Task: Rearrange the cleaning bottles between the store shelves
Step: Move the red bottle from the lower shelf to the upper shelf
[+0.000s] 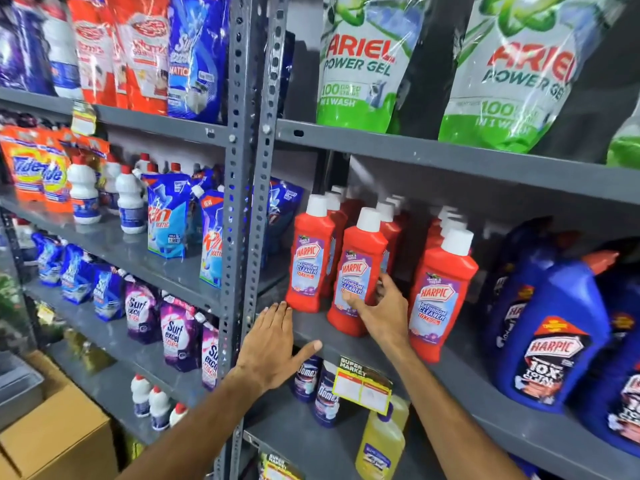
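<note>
Red Harpic bathroom cleaner bottles with white caps stand in rows on the middle grey shelf [346, 344]. My right hand [377, 310] wraps around the lower part of the middle front bottle [356, 271], thumb on its label. A second red bottle [311, 258] stands to its left and a third [440, 292] to its right. My left hand [273, 348] lies flat and open on the shelf's front edge, just below the left bottle, holding nothing.
Big blue Harpic bottles [550, 334] fill the shelf's right end. Ariel pouches [363, 60] hang above. Domex bottles [325, 393] and a yellow bottle [381, 441] sit on the lower shelf behind a price tag [362, 384]. A grey upright post [249, 202] divides the racks; a cardboard box [52, 434] stands at the lower left.
</note>
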`<action>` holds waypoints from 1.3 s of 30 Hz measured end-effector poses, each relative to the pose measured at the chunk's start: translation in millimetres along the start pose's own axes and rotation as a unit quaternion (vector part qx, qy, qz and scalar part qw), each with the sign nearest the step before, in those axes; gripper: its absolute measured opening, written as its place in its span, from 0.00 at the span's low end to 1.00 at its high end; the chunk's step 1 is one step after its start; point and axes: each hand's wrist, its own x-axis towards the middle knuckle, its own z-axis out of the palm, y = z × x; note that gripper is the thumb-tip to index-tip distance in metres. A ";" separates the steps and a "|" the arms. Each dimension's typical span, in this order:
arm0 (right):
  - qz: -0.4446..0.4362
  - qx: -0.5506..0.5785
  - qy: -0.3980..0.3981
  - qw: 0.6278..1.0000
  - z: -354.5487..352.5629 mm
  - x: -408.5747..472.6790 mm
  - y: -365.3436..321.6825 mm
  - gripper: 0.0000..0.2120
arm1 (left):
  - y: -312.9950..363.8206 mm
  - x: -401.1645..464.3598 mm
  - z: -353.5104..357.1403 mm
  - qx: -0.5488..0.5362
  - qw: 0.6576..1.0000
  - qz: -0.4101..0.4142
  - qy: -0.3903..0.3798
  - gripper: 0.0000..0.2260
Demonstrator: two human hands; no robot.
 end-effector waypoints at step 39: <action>-0.071 -0.138 0.069 0.985 7.9 -77.4 6.7 0.36 | 9.5 -30.5 20.1 -0.027 0.996 -0.010 0.079 0.44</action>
